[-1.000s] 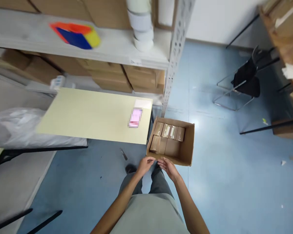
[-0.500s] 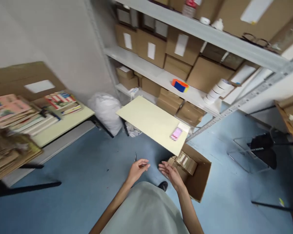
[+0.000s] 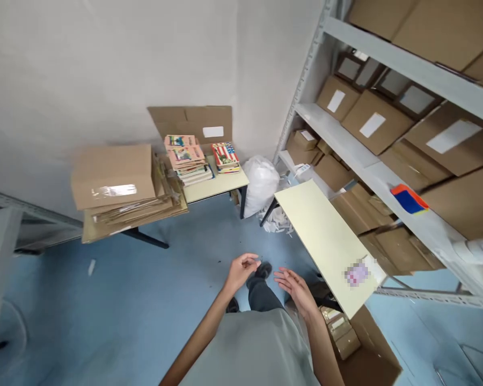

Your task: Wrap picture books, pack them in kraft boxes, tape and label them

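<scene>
One table (image 3: 322, 230) seemingly overhangs carton (image 3: 372, 338); white bag (image 3: 261, 182) beyond.

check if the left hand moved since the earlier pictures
Yes: the left hand has moved left, away from the open carton by the pale table.

Open brown cardboard box (image 3: 378, 335): bottom cut off by lower edge, part hidden under pale-yellow rectangular tabletop (image 3: 317, 225) and behind right forearm (image 3: 324, 348). Small brown taped cartons (image 3: 346, 340) inside partly covered too; count unclear. Pink item (image 3: 357, 274) on tabletop pixelated, can't identify. White cylindrical rolls (image 3: 481, 249) blurred, cut by right edge. Upper brown cardboard boxes (image 3: 454, 32) cropped at top. Print on white rectangular box labels (image 3: 372, 125) too small to read. Both forearms cropped at bottom.
</scene>
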The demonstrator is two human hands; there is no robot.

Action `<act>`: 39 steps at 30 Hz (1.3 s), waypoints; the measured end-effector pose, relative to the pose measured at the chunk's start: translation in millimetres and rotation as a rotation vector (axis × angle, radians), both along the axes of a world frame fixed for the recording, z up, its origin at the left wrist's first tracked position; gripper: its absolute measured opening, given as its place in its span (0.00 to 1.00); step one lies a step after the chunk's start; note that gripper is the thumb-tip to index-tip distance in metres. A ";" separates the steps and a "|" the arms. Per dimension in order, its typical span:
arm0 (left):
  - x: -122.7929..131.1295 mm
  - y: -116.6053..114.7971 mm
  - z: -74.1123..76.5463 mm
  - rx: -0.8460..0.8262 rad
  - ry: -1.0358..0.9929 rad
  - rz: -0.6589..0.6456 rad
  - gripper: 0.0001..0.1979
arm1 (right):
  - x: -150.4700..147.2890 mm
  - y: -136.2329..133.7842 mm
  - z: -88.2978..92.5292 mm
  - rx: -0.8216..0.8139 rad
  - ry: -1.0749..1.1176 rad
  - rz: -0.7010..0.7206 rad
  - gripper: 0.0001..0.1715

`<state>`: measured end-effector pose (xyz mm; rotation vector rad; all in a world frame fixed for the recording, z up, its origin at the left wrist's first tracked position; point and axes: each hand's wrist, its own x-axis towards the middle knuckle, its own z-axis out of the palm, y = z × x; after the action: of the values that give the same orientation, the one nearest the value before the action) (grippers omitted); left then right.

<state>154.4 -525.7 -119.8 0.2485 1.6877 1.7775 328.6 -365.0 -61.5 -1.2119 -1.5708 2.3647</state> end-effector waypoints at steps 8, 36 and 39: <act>-100.0 -30.9 -5.5 -0.037 0.023 0.156 0.27 | -146.0 34.1 -25.1 -0.036 -0.007 0.162 0.44; -380.3 -7.0 22.6 -0.264 -0.010 0.432 0.31 | -588.9 64.7 -5.4 0.047 0.136 0.704 0.37; -409.1 -16.4 26.9 -0.217 0.050 0.439 0.30 | -617.3 50.0 -9.2 0.129 0.151 0.680 0.38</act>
<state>-254.7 -542.1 -92.9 -0.1906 2.0712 1.8772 -288.7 -315.0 -70.6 -0.4958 -2.3066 2.5536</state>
